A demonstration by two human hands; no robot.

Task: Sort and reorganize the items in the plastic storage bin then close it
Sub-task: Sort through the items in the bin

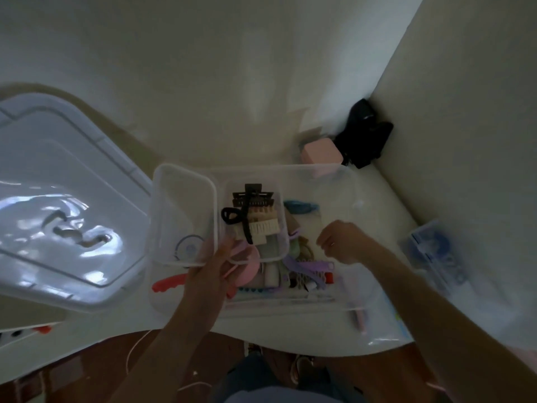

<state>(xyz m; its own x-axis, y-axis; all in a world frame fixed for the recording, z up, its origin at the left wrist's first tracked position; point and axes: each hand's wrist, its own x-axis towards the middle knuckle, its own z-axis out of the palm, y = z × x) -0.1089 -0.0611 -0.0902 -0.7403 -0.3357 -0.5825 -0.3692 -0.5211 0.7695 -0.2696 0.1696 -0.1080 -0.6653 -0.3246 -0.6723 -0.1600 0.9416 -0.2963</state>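
White tabletop [377,199] in a wall corner; left hand [209,274] fingers grip small tub [183,199], right hand [343,242] curled.

White table [255,141] in a room corner, filling the middle of the frame. Resting on it: a clear plastic storage bin [353,308] at centre; its translucent lid [64,175] at left, overhanging the table edge; a pink box [319,157] and a black object [364,135] at upper right, against the wall; a clear packet with blue contents [433,251] at right; a pink pen-like item [360,319] in a clear sleeve at the near edge.
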